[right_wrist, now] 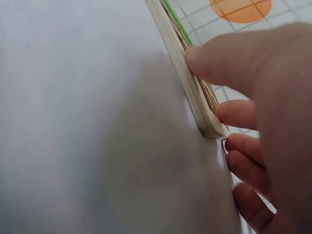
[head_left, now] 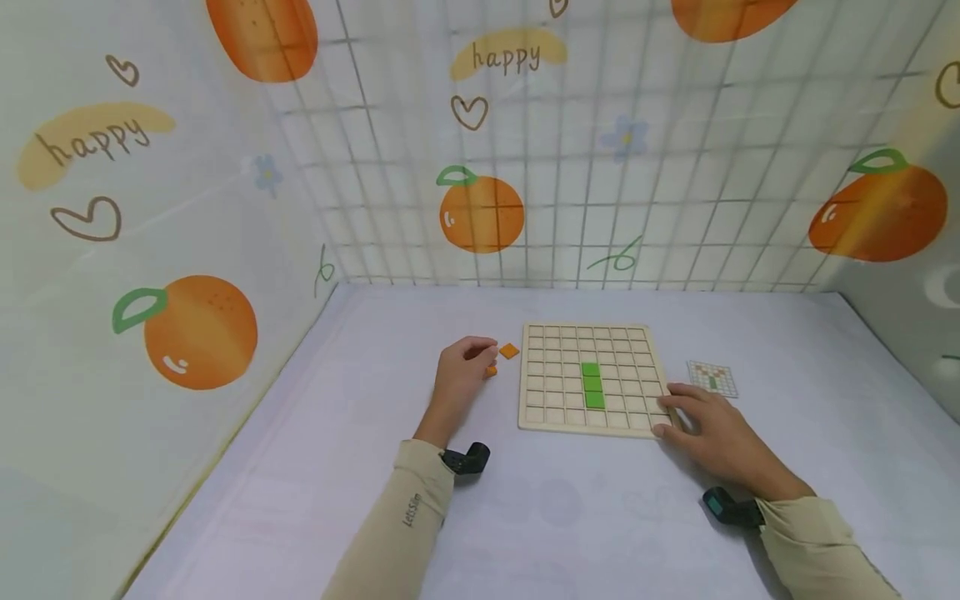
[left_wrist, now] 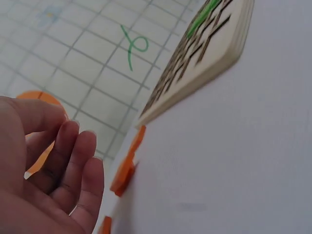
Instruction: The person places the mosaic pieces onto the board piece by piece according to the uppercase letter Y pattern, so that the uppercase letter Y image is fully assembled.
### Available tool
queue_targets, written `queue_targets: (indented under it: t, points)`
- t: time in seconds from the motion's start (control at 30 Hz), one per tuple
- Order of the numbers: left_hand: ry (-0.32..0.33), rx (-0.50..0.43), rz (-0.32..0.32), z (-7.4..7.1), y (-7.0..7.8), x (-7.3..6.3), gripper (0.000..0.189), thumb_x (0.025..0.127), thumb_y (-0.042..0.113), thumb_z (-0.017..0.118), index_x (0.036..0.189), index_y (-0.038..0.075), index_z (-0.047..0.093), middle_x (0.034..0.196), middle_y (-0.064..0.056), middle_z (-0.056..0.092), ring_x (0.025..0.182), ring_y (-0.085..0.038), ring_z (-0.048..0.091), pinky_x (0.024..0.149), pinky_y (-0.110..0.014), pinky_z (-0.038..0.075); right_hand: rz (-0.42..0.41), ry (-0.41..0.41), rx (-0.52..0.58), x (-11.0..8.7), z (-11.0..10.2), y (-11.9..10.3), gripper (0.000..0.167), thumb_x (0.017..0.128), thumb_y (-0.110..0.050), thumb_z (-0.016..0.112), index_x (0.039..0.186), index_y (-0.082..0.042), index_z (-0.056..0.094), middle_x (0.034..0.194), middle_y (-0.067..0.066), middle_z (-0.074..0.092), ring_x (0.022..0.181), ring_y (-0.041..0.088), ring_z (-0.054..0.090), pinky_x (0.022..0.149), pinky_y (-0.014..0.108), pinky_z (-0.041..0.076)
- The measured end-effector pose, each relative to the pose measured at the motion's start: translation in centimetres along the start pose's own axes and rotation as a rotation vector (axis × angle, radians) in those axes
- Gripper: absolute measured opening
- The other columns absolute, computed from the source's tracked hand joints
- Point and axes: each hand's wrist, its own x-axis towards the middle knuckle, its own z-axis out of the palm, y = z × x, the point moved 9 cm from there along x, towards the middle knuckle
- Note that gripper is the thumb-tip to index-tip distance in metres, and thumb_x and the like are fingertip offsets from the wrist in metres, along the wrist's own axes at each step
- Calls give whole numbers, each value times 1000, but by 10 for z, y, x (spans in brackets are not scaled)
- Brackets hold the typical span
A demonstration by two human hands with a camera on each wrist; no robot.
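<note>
A light wooden grid board [head_left: 558,404] lies on the white table, with several green square tiles [head_left: 592,385] in a column near its middle. My right hand [head_left: 708,425] grips the board's near right corner; its thumb [right_wrist: 207,61] is on the near rim and its other fingers curl at the right side. Left of the board, my left hand [head_left: 461,379] hovers with loosely curled fingers, thumb and fingertips close together; no piece shows between them. Beside its fingertips lie an orange tile [head_left: 509,351] and another orange piece [head_left: 491,371], partly hidden by the hand.
A small card [head_left: 712,378] printed with a coloured grid pattern lies just beyond my right hand. White curtains printed with oranges [head_left: 482,214] stand behind and at the sides of the table. Black wrist devices [head_left: 467,459] are strapped on both wrists.
</note>
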Motion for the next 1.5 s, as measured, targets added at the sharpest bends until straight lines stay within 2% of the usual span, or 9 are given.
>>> queue_targets:
  t: [0.13,0.33,0.5,0.7,0.8,1.03,1.37,1.5]
  points:
    - [38,111,20,-9,-2,3,22,94,25,71,112,12,74,99,1,69,92,-17,63,78,-32,53,-9,2,-1,1,-4,-3,54,94,-38,71,132,-1,62,146,25,46,133,52,37,101,69,30]
    - [74,203,18,-21,-11,5,24,92,22,73,113,11,75,96,3,69,91,-17,62,79,-34,52,-18,1,-12,4,-6,-7,52,93,-36,72,131,0,64,144,25,47,132,51,39,101,69,31]
    - [33,292,2,-20,-22,6,26,90,23,73,114,13,75,100,4,66,94,-17,59,81,-35,50,-2,-5,-14,3,-4,-4,53,92,-36,73,130,0,64,144,26,47,132,52,38,101,69,31]
    - [-11,408,67,-14,-22,5,13,88,23,76,100,18,78,98,3,63,91,-16,58,81,-34,49,12,-8,-13,2,-2,-2,54,92,-37,72,131,0,63,145,26,46,133,52,37,101,69,30]
    - [-27,428,97,-12,-20,4,9,88,20,77,97,18,78,96,2,62,90,-16,58,79,-34,50,0,6,-3,-2,-1,-3,54,92,-38,73,130,0,64,144,25,48,131,52,39,100,69,32]
    - [-31,488,123,-12,-20,4,20,88,12,77,108,13,77,98,1,62,90,-15,56,79,-31,50,-28,42,4,-5,0,-6,51,92,-36,73,128,-1,66,142,24,51,129,51,42,98,69,33]
    - [-54,515,73,-7,-21,7,24,89,10,73,113,14,75,101,0,59,92,-19,55,82,-34,50,-16,25,-3,-3,-1,-3,51,92,-36,73,128,0,65,143,24,49,131,50,40,101,67,32]
    - [-47,529,87,-7,-20,6,23,90,11,72,113,15,75,100,0,59,91,-18,55,82,-34,49,-8,21,-10,-2,0,-3,53,92,-37,73,128,0,65,143,24,49,131,50,40,101,67,32]
